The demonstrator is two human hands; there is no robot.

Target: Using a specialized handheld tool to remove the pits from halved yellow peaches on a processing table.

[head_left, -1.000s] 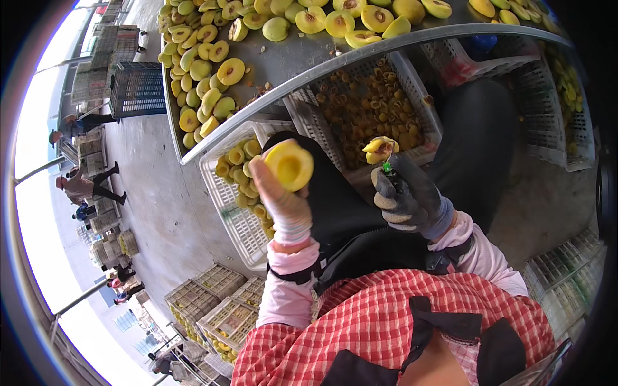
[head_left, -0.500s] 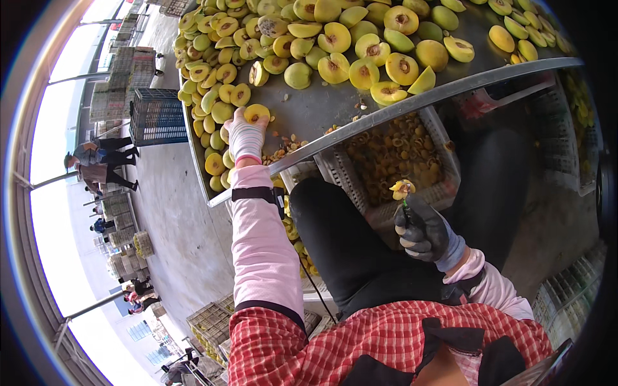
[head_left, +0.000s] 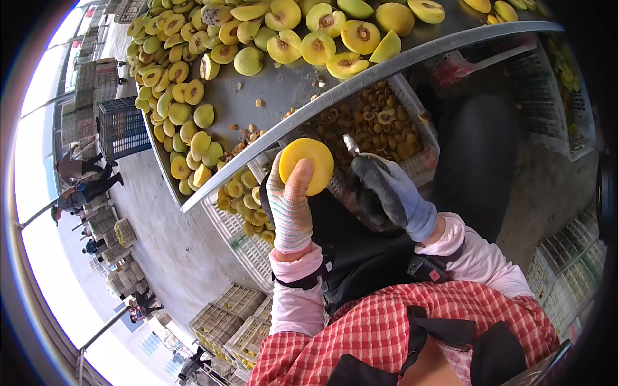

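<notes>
My left hand, in a striped pale glove, grips a yellow peach half between thumb and fingers, above my lap and just off the table's front edge. A little to its right, my right hand, in a grey and black glove, is closed round a small tool with a shiny metal tip; the fingers hide its handle. The tip points up toward the peach half without touching it. Halved peaches with brown centres are heaped over the metal table, and small scraps lie along its near edge.
The table's raised metal rim crosses in front of me. Beneath it stands a crate of brown scooped pieces. Another white crate with peach halves is left of my knees. Stacked crates and people are farther left.
My left hand has brought the peach half from the table back over my lap. My right hand has moved left toward it, and the pulpy piece on the tool's tip is gone. The view has shifted.
</notes>
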